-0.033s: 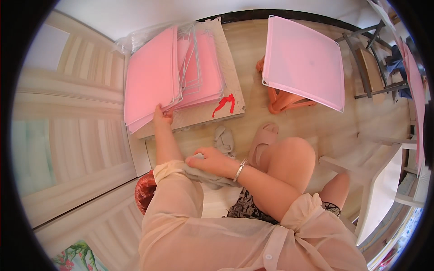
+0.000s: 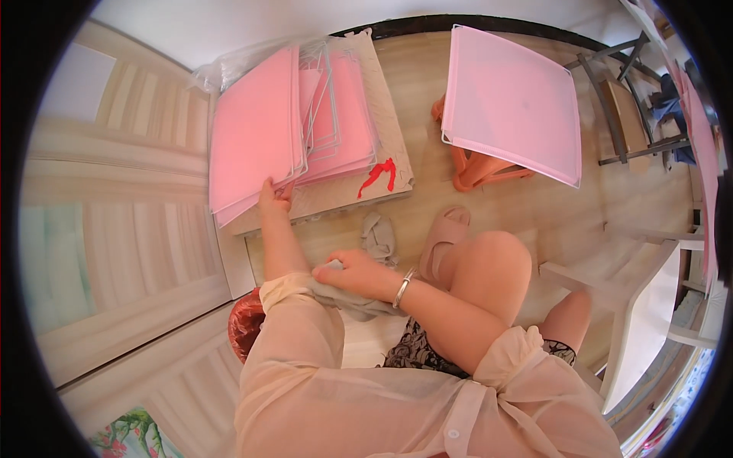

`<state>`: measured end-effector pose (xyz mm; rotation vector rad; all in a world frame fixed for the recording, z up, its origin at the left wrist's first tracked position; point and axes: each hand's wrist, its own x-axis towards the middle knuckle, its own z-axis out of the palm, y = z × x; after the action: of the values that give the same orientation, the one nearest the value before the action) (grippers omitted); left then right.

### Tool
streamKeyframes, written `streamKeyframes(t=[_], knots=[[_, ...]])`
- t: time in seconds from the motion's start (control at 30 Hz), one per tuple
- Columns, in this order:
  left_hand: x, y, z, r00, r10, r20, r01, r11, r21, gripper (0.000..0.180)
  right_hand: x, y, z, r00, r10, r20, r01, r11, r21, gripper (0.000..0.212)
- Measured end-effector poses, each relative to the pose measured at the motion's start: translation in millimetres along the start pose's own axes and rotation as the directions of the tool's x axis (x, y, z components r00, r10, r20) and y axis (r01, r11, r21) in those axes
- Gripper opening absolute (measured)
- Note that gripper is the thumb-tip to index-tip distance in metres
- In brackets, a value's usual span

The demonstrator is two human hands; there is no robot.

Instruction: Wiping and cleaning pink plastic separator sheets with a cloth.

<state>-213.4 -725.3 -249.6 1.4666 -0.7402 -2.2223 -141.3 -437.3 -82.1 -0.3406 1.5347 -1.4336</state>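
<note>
Pale slab [image 2: 385, 114]: on it, I observe flat, rectangular, wire-rimmed pink panels [image 2: 256, 133]; left hand [image 2: 276, 198] apparently pinches their near edge, right hand [image 2: 363, 275] grips grey cloth [image 2: 355, 305].

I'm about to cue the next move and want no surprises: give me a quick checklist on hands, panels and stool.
1. Left hand at the near edge of the stacked pink panels: ok.
2. Just one panel under its fingers: cannot tell.
3. Right hand free: not ok, it holds a grey cloth.
4. Stacked panels squarely aligned: not ok, their edges are fanned out.
5. Separate pink panel on the orange stool: ok, though it overhangs.
</note>
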Motion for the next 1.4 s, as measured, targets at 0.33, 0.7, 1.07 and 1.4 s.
streamKeyframes(t=[0.33, 0.7, 1.07, 1.4], knots=[[-21.9, 4.0, 8.2, 0.983, 0.130, -0.129, -0.135, 0.990, -0.029, 0.033, -2.2, -5.0, 4.2, 1.000, -0.017, 0.019, 0.017, 1.000, -0.019, 0.045], [-34.8, 46.9, 2.5, 0.802, 0.102, 0.588, -0.022, 0.990, -0.142, 0.017, 1.0, -9.5, 3.9, 0.999, -0.042, 0.006, 0.042, 0.999, -0.031, 0.047], [-80.0, 53.9, 30.6, 0.868, 0.336, 0.365, -0.158, 0.885, -0.439, 0.021, 13.5, -4.4, -12.1, 0.972, -0.050, -0.231, 0.066, 0.996, 0.064, 0.060], [-227.3, -3.0, -4.7, 0.812, 0.365, 0.455, -0.185, 0.901, -0.393, 0.039, -28.9, -26.8, -60.4, 0.955, -0.185, -0.230, 0.242, 0.937, 0.251, 0.060]])
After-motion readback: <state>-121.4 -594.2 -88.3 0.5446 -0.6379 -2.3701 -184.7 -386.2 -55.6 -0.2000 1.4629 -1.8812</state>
